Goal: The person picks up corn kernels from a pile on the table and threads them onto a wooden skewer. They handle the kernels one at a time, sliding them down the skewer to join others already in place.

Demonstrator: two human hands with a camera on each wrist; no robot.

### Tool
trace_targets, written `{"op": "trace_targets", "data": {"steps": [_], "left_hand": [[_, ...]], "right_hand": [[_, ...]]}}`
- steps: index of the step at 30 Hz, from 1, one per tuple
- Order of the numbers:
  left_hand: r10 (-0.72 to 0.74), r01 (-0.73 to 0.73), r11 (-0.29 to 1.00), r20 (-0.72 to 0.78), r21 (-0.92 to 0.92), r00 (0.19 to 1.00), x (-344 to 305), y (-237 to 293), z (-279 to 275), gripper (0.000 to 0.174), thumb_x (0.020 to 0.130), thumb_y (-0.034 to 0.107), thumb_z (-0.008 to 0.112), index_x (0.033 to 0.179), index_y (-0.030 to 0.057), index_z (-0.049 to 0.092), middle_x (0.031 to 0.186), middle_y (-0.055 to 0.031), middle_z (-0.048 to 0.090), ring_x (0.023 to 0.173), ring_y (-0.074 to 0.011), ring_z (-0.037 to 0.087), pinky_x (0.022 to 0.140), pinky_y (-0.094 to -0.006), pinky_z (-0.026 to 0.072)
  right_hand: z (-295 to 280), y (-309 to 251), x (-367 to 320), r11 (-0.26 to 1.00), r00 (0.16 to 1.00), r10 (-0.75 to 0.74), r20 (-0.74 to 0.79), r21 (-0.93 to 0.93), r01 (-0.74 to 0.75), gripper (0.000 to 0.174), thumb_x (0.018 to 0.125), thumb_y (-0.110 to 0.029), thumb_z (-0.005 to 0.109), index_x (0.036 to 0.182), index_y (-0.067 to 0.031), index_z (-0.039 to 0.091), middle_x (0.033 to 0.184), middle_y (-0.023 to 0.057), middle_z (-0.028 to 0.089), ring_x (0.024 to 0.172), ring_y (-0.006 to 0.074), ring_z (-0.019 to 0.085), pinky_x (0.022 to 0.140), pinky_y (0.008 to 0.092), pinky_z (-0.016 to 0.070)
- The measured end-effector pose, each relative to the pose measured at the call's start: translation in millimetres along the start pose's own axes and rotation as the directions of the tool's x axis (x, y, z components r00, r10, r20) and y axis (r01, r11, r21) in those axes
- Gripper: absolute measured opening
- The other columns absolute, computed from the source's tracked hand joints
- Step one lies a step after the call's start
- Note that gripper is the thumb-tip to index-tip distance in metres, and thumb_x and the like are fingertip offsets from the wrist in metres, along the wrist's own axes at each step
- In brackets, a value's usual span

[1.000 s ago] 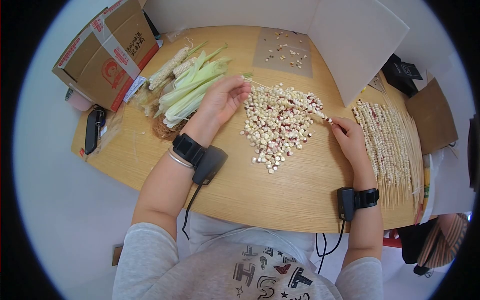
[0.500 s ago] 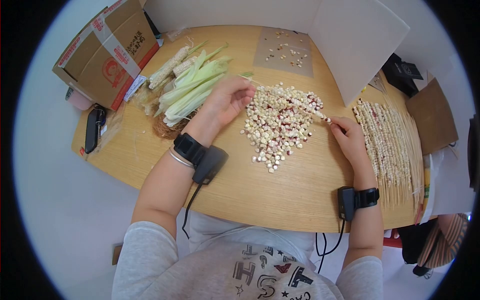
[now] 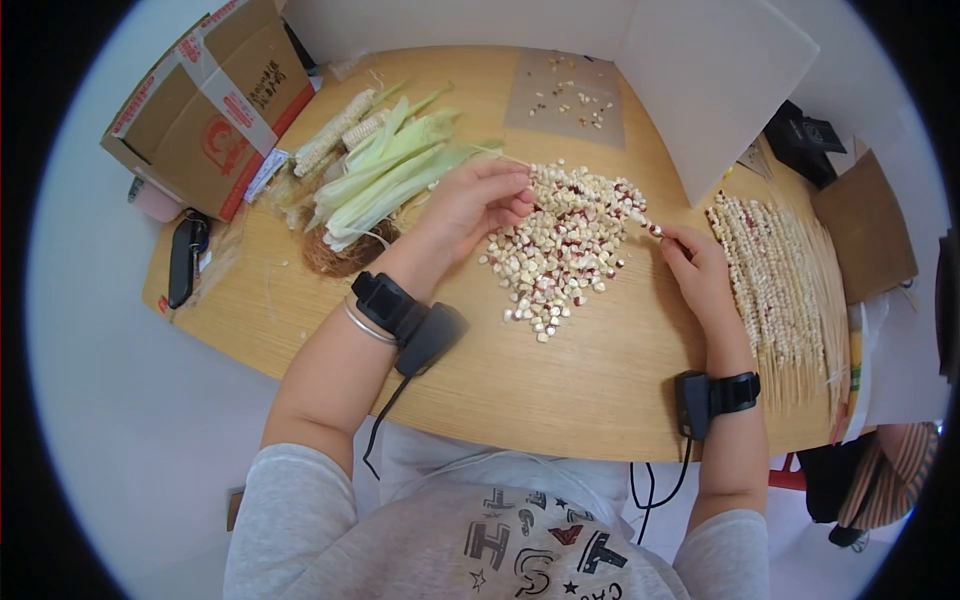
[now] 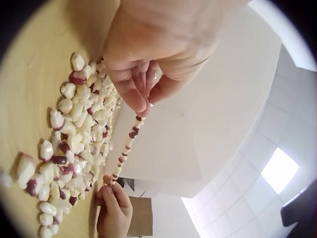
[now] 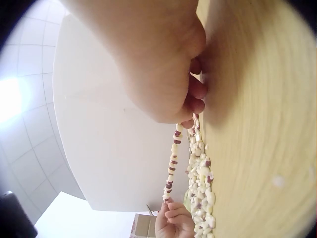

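Note:
A thin skewer threaded with cream and dark red corn kernels (image 4: 127, 148) runs between my two hands. My left hand (image 3: 474, 208) pinches it with thumb and fingertips at the upper end of the threaded row; bare stick (image 3: 508, 156) shows beyond these fingers in the head view. At the opposite end, my right hand (image 3: 700, 275) grips the skewer between thumb and fingers, its other fingers curled. Below the skewer a pile of loose corn kernels (image 3: 560, 255) spreads over the wooden table (image 3: 520, 400).
Corn husks (image 3: 390, 180) and bare-looking cobs (image 3: 335, 130) lie left of the pile, near a cardboard box (image 3: 215, 115). Right of my right hand are rows of filled kernel skewers (image 3: 765, 280). A white panel (image 3: 715, 95) stands behind; more kernels lie on a grey sheet (image 3: 565, 105).
My left hand has slid rightward along the skewer, toward the kernels threaded on it. The right hand has stayed nearly still, holding its end.

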State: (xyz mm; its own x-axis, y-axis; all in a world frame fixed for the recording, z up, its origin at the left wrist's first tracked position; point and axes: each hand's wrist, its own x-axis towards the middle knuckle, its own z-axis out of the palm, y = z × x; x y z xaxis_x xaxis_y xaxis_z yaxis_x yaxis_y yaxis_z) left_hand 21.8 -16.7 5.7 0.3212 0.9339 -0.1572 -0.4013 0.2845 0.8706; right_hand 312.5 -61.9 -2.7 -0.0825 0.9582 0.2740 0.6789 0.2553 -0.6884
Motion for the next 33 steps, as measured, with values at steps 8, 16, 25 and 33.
{"op": "trace_targets", "data": {"steps": [8,16,25,33], "left_hand": [[0.158,-0.210,0.728,0.138,0.652,0.978,-4.3,-0.2,7.0,0.021,0.077,0.011,0.063,0.094,0.0008,0.060,0.073,0.0001,0.057,0.060,-0.0051,0.050,0.052,-0.0178,0.0396],[0.313,-0.520,0.257,0.439,0.815,0.843,-10.4,-15.7,16.0,0.025,0.073,0.016,0.064,0.097,0.0070,0.063,0.066,-0.0014,0.051,0.060,-0.0097,0.046,0.055,-0.0250,0.0398],[0.196,-0.406,0.366,0.357,0.838,0.913,-10.3,-11.4,17.0,0.016,0.073,0.014,0.066,0.083,0.0035,0.060,0.067,-0.0011,0.051,0.061,-0.0095,0.047,0.055,-0.0238,0.0398],[0.156,-0.125,0.882,-0.031,0.455,0.987,-3.3,-3.4,6.6,0.012,0.081,0.007,0.054,0.091,0.0007,0.055,0.073,-0.0048,0.058,0.058,-0.0093,0.054,0.048,-0.0200,0.0433]], "right_hand": [[-1.5,-1.6,0.3,1.000,1.000,0.006,-0.012,0.006,-0.006,0.019,0.081,-0.011,0.056,0.094,0.0023,0.060,0.079,0.0135,0.062,0.069,0.0179,0.057,0.063,0.0270,0.0439],[-1.3,-0.9,0.0,1.000,1.000,0.015,0.001,-0.021,-0.015,0.019,0.081,-0.012,0.056,0.094,0.0018,0.060,0.079,0.0139,0.062,0.069,0.0192,0.058,0.064,0.0278,0.0444],[-0.1,-1.3,-0.6,0.999,1.000,0.004,0.010,-0.032,-0.004,0.020,0.081,-0.012,0.057,0.094,0.0018,0.061,0.079,0.0128,0.062,0.069,0.0183,0.057,0.064,0.0270,0.0445],[-1.3,-2.0,-0.6,1.000,1.000,0.009,0.027,-0.012,-0.009,0.020,0.081,-0.012,0.057,0.094,0.0021,0.061,0.079,0.0130,0.062,0.070,0.0183,0.058,0.065,0.0266,0.0444]]}}
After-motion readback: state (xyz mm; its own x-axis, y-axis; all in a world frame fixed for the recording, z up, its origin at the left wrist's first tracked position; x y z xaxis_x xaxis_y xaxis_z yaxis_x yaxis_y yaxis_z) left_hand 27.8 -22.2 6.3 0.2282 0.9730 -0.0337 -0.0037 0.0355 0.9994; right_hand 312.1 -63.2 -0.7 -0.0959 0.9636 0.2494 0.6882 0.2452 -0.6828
